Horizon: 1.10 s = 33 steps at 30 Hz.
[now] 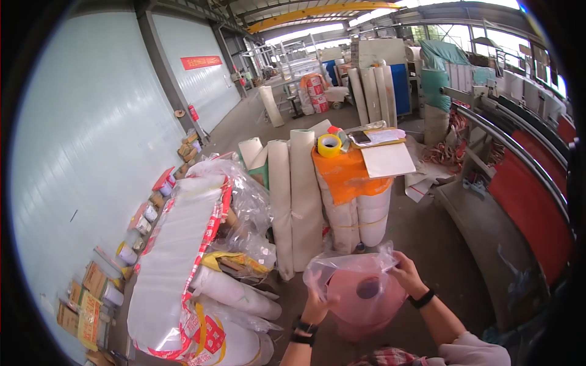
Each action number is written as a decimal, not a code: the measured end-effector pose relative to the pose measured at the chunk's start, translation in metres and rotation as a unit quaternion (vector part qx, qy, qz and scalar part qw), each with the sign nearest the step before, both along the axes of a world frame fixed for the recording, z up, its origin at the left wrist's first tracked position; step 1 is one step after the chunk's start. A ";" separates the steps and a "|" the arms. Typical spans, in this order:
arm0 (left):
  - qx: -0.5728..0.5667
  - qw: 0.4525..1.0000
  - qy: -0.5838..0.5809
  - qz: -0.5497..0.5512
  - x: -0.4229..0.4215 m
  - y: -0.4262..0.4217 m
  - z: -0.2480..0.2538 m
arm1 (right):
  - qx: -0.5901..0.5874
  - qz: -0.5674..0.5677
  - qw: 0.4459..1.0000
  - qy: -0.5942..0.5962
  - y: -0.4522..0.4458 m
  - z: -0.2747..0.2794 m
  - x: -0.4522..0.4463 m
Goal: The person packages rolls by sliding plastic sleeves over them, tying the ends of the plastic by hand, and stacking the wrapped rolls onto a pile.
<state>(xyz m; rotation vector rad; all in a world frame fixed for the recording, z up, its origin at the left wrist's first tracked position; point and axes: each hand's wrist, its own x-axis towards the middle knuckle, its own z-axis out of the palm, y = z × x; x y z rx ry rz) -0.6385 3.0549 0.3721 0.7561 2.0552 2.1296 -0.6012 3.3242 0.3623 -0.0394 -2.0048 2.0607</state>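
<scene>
A pink roll [354, 308] stands upright in front of me, with the dark hole of its core facing up. A clear plastic bag [342, 265] lies partly over the top of the roll, its edge loose and crumpled. My left hand [317, 305] grips the bag at the roll's near left side, partly covered by the film. On the right, my right hand [408, 274] pinches the bag's edge above the roll. Dark bands circle both wrists.
Wrapped rolls [177, 268] fill the left side. Tall pale rolls [293, 201] and rolls under an orange cover [342, 174] stand ahead, topped by yellow tape [329, 145] and a clipboard [387, 160]. A machine with red sheet [528, 189] is at right.
</scene>
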 end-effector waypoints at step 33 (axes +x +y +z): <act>0.583 0.753 -0.305 0.007 0.077 -0.068 0.001 | 0.236 0.071 0.969 -0.002 -0.042 0.074 0.095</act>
